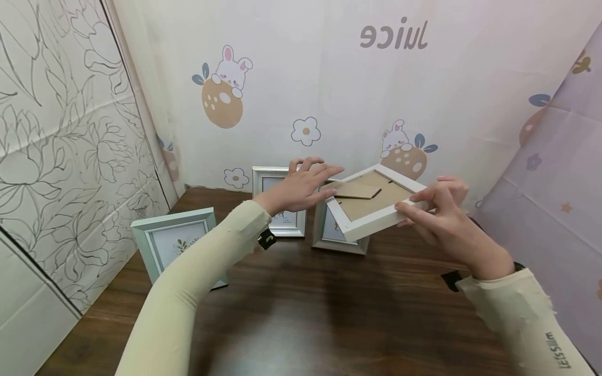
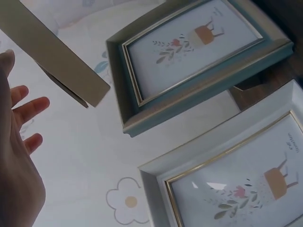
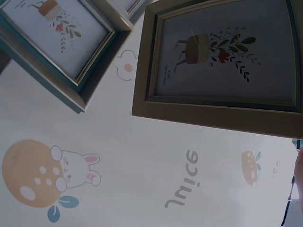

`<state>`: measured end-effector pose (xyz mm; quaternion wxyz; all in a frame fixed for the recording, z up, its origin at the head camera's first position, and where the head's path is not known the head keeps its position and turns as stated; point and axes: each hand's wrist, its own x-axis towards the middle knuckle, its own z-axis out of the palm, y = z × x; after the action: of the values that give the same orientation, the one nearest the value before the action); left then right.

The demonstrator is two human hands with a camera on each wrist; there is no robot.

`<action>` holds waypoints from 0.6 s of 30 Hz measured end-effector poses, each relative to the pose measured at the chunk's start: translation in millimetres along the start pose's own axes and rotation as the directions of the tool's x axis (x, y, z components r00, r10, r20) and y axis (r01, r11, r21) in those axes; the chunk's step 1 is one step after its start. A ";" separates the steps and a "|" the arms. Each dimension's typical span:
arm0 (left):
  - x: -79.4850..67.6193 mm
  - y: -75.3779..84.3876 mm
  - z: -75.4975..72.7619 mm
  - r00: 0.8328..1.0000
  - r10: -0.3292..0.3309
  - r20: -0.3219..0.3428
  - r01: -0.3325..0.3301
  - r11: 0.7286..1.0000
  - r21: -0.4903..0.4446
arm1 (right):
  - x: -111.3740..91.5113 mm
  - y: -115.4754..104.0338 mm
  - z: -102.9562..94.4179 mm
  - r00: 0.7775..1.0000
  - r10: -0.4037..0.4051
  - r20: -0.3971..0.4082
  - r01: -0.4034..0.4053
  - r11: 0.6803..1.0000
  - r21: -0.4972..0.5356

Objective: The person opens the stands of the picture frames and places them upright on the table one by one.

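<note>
A white-edged picture frame is tilted above the table, its brown backboard and easel stand facing up. My right hand grips its near right edge between thumb and fingers. Beside the frame's left corner is my left hand, fingers extended and the thumb close to the stand; whether they touch cannot be told. In the right wrist view the picture side of the held frame shows a potted-plant print. The left wrist view shows the hand with spread fingers below the frame's edge.
Upright behind the hands are a silver-white frame and a greyish frame, the latter partly covered by the held one. A pale green frame stands at the left, partly behind the left sleeve. Printed curtains border the dark wooden table.
</note>
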<state>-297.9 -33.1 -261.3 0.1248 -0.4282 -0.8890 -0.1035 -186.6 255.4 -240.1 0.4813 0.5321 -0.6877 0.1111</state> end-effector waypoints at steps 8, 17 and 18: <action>5.1 3.0 -2.6 0.995 0.087 0.053 -0.087 0.996 0.011 | 3.8 -6.7 1.8 1.000 -0.017 0.022 0.017 1.000 0.001; 4.6 2.1 -0.8 0.978 0.198 0.060 -0.203 0.975 0.087 | 3.2 -11.3 3.4 1.000 -0.017 0.025 0.017 1.000 0.023; 4.6 2.4 -0.8 0.977 0.205 0.060 -0.210 0.973 0.095 | 3.5 -11.4 3.4 1.000 -0.018 0.025 0.018 1.000 0.021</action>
<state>-298.7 -28.5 -259.0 0.1344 -0.5145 -0.8462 -0.0343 -178.8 246.3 -243.2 0.4681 0.5446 -0.6876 0.1073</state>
